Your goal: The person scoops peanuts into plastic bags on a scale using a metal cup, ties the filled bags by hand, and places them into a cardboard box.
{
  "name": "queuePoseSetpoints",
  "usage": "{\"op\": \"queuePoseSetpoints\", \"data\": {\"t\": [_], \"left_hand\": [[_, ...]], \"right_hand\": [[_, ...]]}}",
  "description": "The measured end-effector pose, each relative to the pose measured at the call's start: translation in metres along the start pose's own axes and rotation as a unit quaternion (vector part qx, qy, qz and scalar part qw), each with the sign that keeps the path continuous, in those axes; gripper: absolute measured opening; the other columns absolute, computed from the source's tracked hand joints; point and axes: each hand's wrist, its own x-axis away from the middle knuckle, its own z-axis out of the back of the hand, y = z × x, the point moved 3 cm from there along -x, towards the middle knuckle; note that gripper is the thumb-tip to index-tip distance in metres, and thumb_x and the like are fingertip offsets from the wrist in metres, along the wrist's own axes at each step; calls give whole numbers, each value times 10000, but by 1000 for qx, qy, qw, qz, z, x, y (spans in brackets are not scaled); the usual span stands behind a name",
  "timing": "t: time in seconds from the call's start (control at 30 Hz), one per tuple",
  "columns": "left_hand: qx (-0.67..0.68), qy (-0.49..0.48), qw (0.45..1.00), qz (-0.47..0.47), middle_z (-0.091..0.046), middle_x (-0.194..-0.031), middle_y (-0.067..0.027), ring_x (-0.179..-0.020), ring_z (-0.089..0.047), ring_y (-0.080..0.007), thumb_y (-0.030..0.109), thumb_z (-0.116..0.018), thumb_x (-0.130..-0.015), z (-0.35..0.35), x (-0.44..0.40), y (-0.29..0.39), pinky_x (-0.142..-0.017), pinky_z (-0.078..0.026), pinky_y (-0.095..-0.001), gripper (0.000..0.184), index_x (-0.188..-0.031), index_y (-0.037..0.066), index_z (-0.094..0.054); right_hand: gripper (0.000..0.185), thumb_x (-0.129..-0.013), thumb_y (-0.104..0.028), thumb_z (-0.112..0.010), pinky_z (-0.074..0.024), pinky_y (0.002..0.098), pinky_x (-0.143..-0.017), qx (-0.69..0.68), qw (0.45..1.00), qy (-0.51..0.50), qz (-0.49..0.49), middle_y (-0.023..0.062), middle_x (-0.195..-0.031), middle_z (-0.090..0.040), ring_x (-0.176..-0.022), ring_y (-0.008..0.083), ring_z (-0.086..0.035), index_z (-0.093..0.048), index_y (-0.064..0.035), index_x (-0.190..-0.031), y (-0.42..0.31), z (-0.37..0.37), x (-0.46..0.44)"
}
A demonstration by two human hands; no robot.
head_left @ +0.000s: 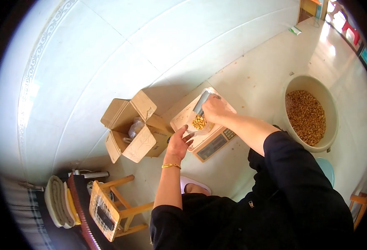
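Note:
A digital scale point(211, 151) with a keypad and display sits on the floor in front of me. On its pan, golden kernels point(199, 122) are heaped in what looks like a clear plastic bag point(201, 131). My right hand point(215, 110) is closed around a shiny metal scoop point(201, 102), tilted above the kernels. Fingers apart, my left hand point(178, 142) is at the near left side of the bag; whether it touches the plastic is hard to see. A gold-coloured bracelet point(171, 166) circles that wrist.
To the left of the scale stands an open cardboard box point(144, 141) holding a clear plastic bundle point(136, 127). A large pale tub point(334, 121) of golden-brown kernels stands at the right. Lower left is a wooden stool point(116, 214). A tiled wall point(121, 54) runs along the far side.

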Motion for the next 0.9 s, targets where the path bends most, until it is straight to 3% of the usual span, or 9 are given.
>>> {"op": "queuePoseSetpoints", "data": {"t": [0.17, 0.4, 0.47, 0.6, 0.67, 0.8, 0.87, 0.9], "left_hand": [[-3, -2, 1000, 2, -506, -1146, -11, -917, -547, -182, 240, -535, -891, 2, -1, -1, -767, -418, -311, 400, -1239, 51, -483], [-11, -6, 1000, -4, -497, -1169, -6, -928, -547, -190, 259, -541, -890, 0, -1, 0, -763, -416, -314, 408, -1238, 56, -478], [-15, -8, 1000, -5, -495, -1177, -4, -933, -545, -191, 263, -539, -891, 1, -2, -1, -765, -416, -315, 408, -1238, 57, -478], [-19, -2, 1000, -2, -501, -1166, -8, -936, -544, -191, 267, -536, -894, 1, -2, 1, -769, -416, -314, 399, -1234, 65, -484], [-17, -6, 1000, -2, -505, -1158, -10, -935, -545, -190, 268, -536, -894, 2, -2, 0, -769, -415, -313, 397, -1234, 69, -485], [-15, -4, 1000, -5, -529, -1158, -36, -925, -552, -190, 256, -550, -886, 4, -5, -1, -778, -423, -345, 403, -1230, 58, -482], [-14, 0, 1000, -3, -537, -1140, -39, -921, -552, -190, 257, -550, -886, 4, -4, -1, -775, -424, -343, 393, -1220, 59, -486], [-16, 2, 1000, -2, -541, -1127, -42, -918, -553, -191, 256, -551, -886, 4, -4, -1, -769, -426, -340, 384, -1210, 60, -490]], "right_hand": [[315, -704, -156, -622, -506, 362, -820, -74, 996, -35, 36, 311, -1096, -550, -1074, 358, -549, -672, 32, -951, -1, 10, 8], [300, -709, -142, -611, -499, 357, -834, -5, 999, -9, 33, 301, -1093, -559, -1063, 361, -551, -672, 32, -945, 2, 4, 4], [277, -732, -207, -663, -510, 359, -787, -9, 999, 29, 30, 277, -1022, -580, -924, 335, -619, -676, 30, -875, 2, 7, 6], [268, -727, -200, -670, -512, 361, -783, -9, 998, 35, 45, 278, -1019, -581, -924, 334, -620, -676, 31, -863, -1, 9, 9], [272, -718, -206, -684, -514, 359, -777, -61, 996, -19, 60, 275, -996, -589, -914, 330, -623, -675, 30, -852, -3, 7, 6], [268, -715, -117, -606, -518, 351, -795, -32, 998, -15, 48, 290, -1088, -564, -1023, 348, -582, -675, 25, -932, 0, 4, 3], [268, -709, -224, -701, -517, 362, -765, 0, 997, 67, 50, 229, -959, -613, -881, 321, -628, -679, 10, -839, 3, 0, 0], [268, -709, -224, -701, -517, 362, -765, 1, 997, 66, 51, 229, -959, -613, -881, 321, -628, -679, 10, -839, 3, -1, 0]]}}
